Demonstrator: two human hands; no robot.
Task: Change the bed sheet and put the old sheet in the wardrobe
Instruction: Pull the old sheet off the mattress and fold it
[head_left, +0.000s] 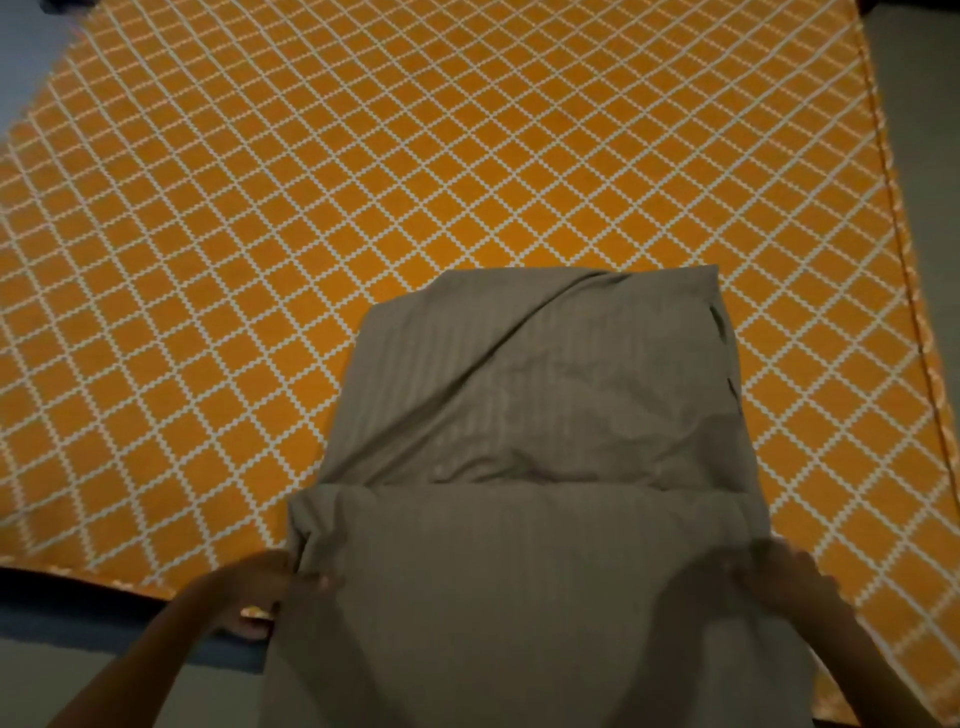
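Nearest the camera: both forearms reach in from the bottom edge. Left hand grips the near left edge of the grey sheet, thumb on top, fingers curled under the cloth. Right hand pinches the near right edge the same way, fingers bunched into the fabric; blurred, so finger detail is unclear

The grey sheet is folded to a long strip, faintly striped. Its near part is lifted between the two hands and hangs toward the camera. A fold crosses it about halfway up, and beyond that the rest lies flat on the bed, a little wrinkled, with one diagonal crease running to the far right corner

Under it: orange sheet with a white diamond lattice, spread flat over the bed and covering nearly the whole view. Grey sheet sits on its near right part, far end stopping about mid-bed

Edges: the orange sheet's hem runs along the right side, grey floor beyond it. At near left a dark blue strip shows below the orange edge. Room is dim
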